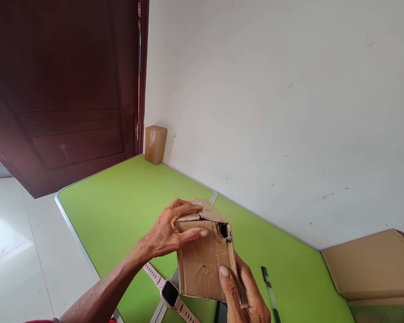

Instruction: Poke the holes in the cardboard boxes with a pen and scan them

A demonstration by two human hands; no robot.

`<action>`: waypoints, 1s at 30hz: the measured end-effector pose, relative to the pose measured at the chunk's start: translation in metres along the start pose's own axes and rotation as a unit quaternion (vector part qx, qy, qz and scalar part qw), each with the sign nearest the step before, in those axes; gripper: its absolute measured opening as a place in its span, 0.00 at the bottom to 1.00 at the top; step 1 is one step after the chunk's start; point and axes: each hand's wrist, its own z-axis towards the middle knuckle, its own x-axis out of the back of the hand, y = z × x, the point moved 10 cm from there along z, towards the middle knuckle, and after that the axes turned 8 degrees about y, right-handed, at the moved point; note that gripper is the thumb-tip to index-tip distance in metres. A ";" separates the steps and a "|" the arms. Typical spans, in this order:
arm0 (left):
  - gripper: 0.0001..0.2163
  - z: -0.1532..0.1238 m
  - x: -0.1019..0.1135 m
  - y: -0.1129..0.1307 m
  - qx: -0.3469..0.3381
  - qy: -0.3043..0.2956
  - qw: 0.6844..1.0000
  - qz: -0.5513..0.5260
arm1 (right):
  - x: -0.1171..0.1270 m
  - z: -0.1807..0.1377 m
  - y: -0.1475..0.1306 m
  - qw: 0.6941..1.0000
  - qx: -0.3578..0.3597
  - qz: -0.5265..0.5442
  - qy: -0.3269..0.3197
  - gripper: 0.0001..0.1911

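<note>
Above the green bench (111, 197), the left hand (170, 231) is pinching the torn cardboard box (200, 260) by its upper edge while the right hand (254, 298) is clasping its lower side, seemingly steadying it, any next move calling for both grips.

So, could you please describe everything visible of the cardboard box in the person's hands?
The cardboard box is brown and creased, with a ragged, dark hole at its upper right corner and a gap along the top's front edge. It is held over the green table, one face toward the camera: the left hand grips its upper left side, the right hand its lower right.
</note>
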 end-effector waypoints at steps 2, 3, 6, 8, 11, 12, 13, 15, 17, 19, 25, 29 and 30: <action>0.24 0.001 0.000 -0.002 -0.002 -0.005 1.000 0.002 | -0.001 0.001 -0.005 1.000 -0.016 -0.005 0.006 0.41; 0.23 0.000 0.001 -0.003 -0.003 -0.005 1.000 0.003 | -0.001 0.002 -0.009 1.000 -0.021 -0.012 0.009 0.41; 0.22 -0.002 0.005 -0.002 -0.006 -0.009 1.000 0.000 | -0.006 0.008 -0.020 0.999 -0.030 -0.026 0.010 0.43; 0.21 -0.006 0.006 0.001 -0.010 -0.020 1.000 0.006 | -0.010 0.013 -0.026 0.999 -0.032 -0.032 0.009 0.44; 0.21 -0.010 0.011 0.006 -0.006 -0.019 0.999 0.035 | -0.014 0.017 -0.030 0.998 -0.019 -0.057 0.018 0.45; 0.21 -0.010 0.013 0.007 -0.002 -0.012 0.999 0.047 | -0.016 0.018 -0.031 0.998 -0.007 -0.064 0.024 0.43; 0.20 -0.010 0.015 0.009 0.003 -0.001 0.998 0.059 | -0.017 0.018 -0.031 0.997 0.009 -0.066 0.032 0.42; 0.20 -0.009 0.018 0.010 0.019 0.029 0.996 0.084 | -0.021 0.016 -0.032 0.997 0.037 -0.058 0.046 0.38; 0.20 -0.008 0.020 0.011 0.035 0.067 0.991 0.109 | -0.023 0.014 -0.032 0.995 0.065 -0.049 0.062 0.37; 0.18 -0.006 0.020 0.010 0.050 0.095 0.985 0.134 | -0.026 0.011 -0.033 0.992 0.090 -0.051 0.071 0.37; 0.10 -0.004 0.018 0.007 0.091 0.114 0.972 0.185 | -0.031 0.008 -0.041 0.989 0.113 -0.065 0.064 0.35; 0.11 -0.004 0.016 0.009 0.089 0.110 0.971 0.191 | -0.030 0.012 -0.046 0.989 0.084 -0.102 0.071 0.38; 0.12 -0.004 0.015 0.010 0.079 0.108 0.973 0.190 | -0.030 0.014 -0.048 0.987 0.082 -0.115 0.072 0.37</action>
